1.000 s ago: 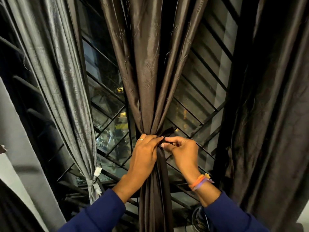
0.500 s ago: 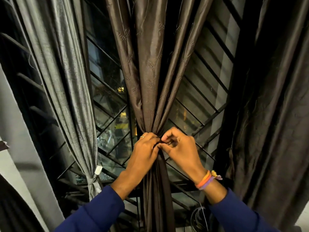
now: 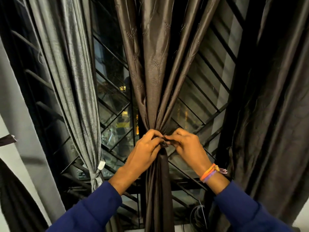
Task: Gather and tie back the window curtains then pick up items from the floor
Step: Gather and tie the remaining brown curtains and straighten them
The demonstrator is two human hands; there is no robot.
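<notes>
We see the brown curtain [image 3: 153, 84], shiny with a faint leaf pattern, gathered to a narrow waist at the middle of the window grille [image 3: 197, 104]; our left hand [image 3: 143, 153] and right hand [image 3: 189, 148] pinch a dark tie [image 3: 164, 144] there; the grey curtain [image 3: 71, 84] hangs tied at the left.

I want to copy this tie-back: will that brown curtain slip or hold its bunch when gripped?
The brown curtain looks glossy, so it probably slides under fingers. It falls in soft folds, so it is likely floppy and light. Both the left hand and right hand pinch its waist.
</notes>
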